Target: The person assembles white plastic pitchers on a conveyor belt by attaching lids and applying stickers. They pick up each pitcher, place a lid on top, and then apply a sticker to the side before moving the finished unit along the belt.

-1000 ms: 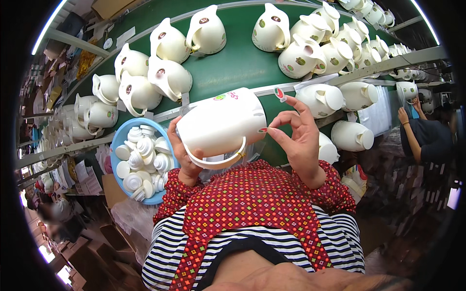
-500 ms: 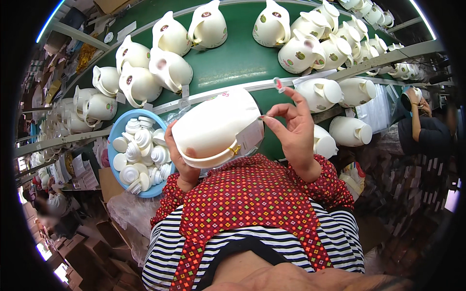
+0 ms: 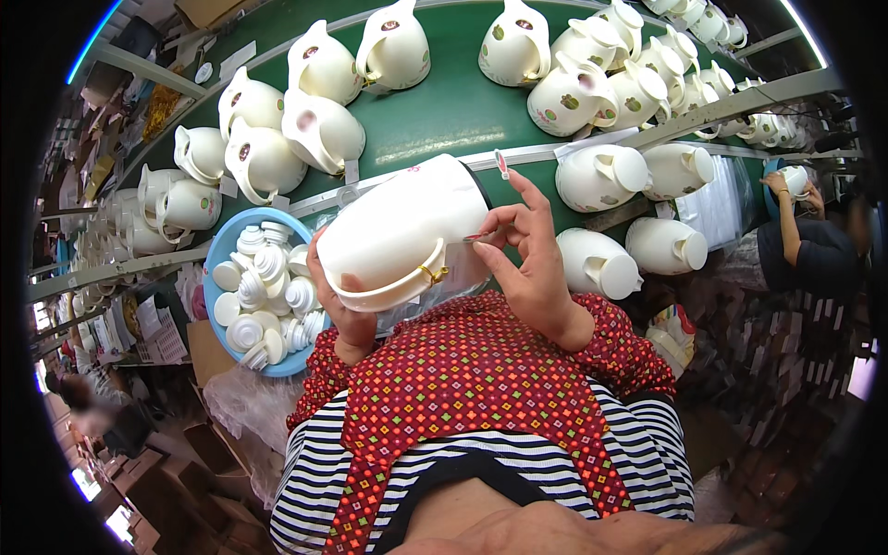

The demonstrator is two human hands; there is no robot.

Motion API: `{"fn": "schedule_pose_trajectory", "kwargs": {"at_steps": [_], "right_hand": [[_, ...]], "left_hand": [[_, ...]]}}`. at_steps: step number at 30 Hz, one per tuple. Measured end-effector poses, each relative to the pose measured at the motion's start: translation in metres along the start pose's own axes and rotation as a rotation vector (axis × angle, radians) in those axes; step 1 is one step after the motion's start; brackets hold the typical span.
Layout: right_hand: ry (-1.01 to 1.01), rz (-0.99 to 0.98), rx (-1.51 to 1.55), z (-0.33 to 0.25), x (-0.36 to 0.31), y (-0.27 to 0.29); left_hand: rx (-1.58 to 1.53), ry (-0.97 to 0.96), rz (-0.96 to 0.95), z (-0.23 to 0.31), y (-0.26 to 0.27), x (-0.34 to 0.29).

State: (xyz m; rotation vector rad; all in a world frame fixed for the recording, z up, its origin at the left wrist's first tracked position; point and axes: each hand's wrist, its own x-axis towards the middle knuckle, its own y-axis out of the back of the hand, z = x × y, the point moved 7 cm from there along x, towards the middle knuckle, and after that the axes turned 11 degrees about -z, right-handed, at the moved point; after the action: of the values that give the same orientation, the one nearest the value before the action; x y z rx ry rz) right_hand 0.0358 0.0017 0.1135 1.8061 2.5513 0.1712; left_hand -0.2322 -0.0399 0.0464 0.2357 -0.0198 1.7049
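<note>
A white vacuum jug (image 3: pixel 393 236) lies tilted in front of me, its dark-rimmed mouth to the right. My left hand (image 3: pixel 347 314) is closed around its base end. A gold twist tie (image 3: pixel 433 274) is fastened on the jug's curved handle (image 3: pixel 393 294), which faces me. Beside the jug's mouth, my right hand (image 3: pixel 536 277) pinches a small red sticker (image 3: pixel 475 238) between thumb and finger. Another small red-and-white sticker (image 3: pixel 502 165) clings to a raised fingertip of that hand. Whether the pinched sticker touches the jug, I cannot tell.
A blue basin (image 3: pixel 218 305) of white screw stoppers (image 3: pixel 252 294) stands left. Finished-looking white jugs (image 3: pixel 393 51) line the green bench (image 3: pixel 435 116); several lie at right (image 3: pixel 601 180). Clear plastic bags (image 3: pixel 708 203) lie beyond them. Another person (image 3: pixel 800 240) works at far right.
My right hand has moved left and slightly down, nearer the jug's mouth. The jug has shifted left and rolled, raising its handle; the pale tag is now mostly out of sight.
</note>
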Motion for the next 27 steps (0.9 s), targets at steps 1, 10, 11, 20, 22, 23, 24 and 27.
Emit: {"fn": "schedule_pose_trajectory", "kwargs": {"at_steps": [1,10,11,20,22,23,24,27], "right_hand": [[0.002,0.004,-0.015,0.0,0.001,-0.001],[-0.077,0.009,-0.061,-0.003,0.006,-0.004],[-0.083,0.001,-0.076,-0.004,0.006,-0.004],[0.007,0.064,-0.271,-0.012,0.01,-0.005],[-0.01,0.041,-0.245,-0.008,0.009,-0.003],[-0.018,0.03,-0.231,-0.007,0.009,-0.002],[-0.053,0.099,-0.298,-0.008,0.009,0.007],[-0.133,0.24,-0.353,0.001,0.016,0.027]], "left_hand": [[-0.024,0.013,-0.006,0.0,-0.001,-0.001],[-0.085,0.018,-0.001,-0.003,-0.001,-0.003],[-0.075,0.014,0.001,-0.003,-0.001,-0.003],[-0.037,-0.012,0.002,-0.004,0.001,-0.003],[-0.043,-0.013,0.004,-0.004,0.001,-0.002],[-0.047,-0.009,0.001,-0.006,0.001,-0.002],[-0.051,-0.005,-0.002,-0.008,0.002,-0.002],[-0.15,0.08,-0.018,-0.029,0.01,-0.01]]}}
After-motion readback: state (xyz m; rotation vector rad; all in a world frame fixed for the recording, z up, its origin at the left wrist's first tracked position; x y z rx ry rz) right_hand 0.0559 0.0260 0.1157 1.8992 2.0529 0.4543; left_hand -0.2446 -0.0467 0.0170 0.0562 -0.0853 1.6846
